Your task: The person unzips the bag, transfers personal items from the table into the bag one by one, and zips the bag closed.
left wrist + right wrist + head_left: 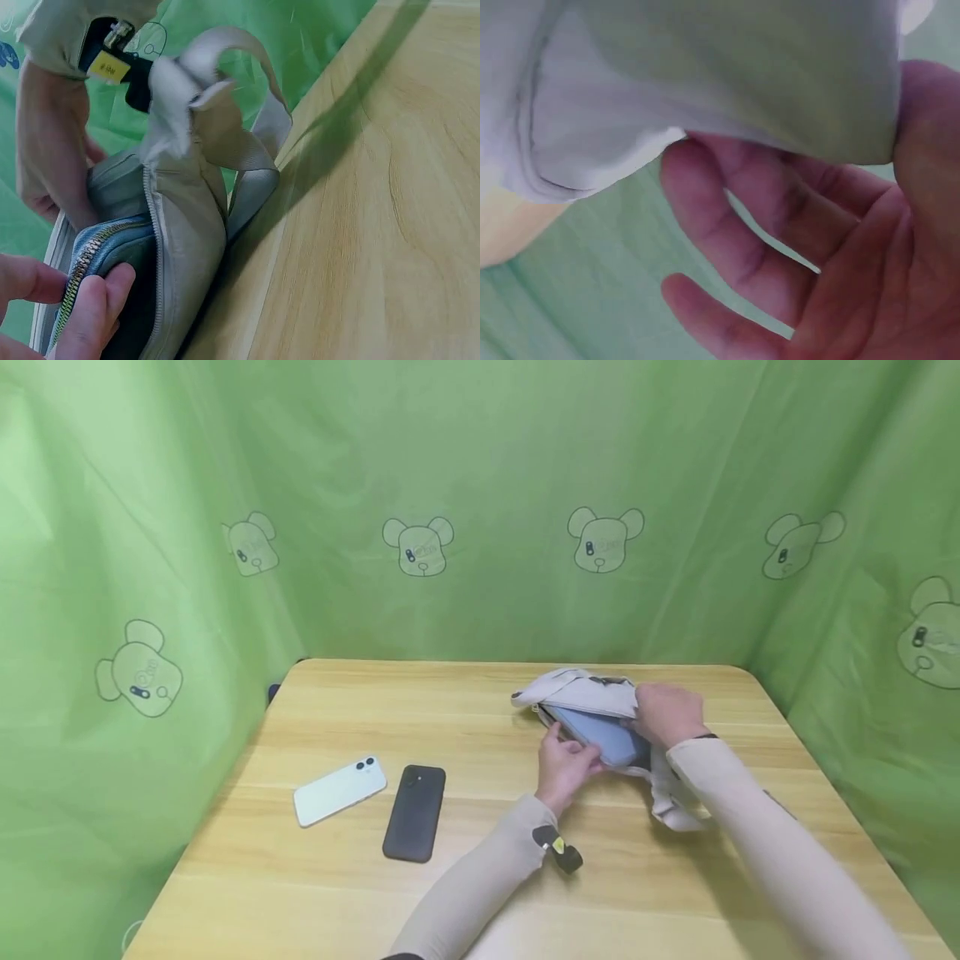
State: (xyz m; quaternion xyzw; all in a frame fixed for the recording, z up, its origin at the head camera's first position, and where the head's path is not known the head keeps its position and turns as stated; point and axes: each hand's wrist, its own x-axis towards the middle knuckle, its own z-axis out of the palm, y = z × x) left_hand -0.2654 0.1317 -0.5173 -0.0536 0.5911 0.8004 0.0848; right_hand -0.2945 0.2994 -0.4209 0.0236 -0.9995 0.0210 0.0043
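A pale beige fabric bag (pixel 581 693) with a zip lies at the back right of the table, its zipped mouth spread apart. Inside that mouth sits a blue zippered pouch (pixel 603 737), partly out of sight in the bag. My left hand (pixel 564 768) pinches the pouch's zipped edge between thumb and fingers; the left wrist view shows its fingertips (pixel 120 281) on the pouch (pixel 112 236). At the bag's far right side my right hand (pixel 670 714) grips the fabric. In the right wrist view, its fingers (pixel 705 202) curl behind the cloth (pixel 750 67).
A white phone (pixel 340 791) and a black phone (pixel 415 814) lie back side up on the left half of the wooden table (pixel 300 910). The bag's strap (pixel 675 810) trails toward me below my right wrist. Green curtains (pixel 495 610) surround the table's back and sides.
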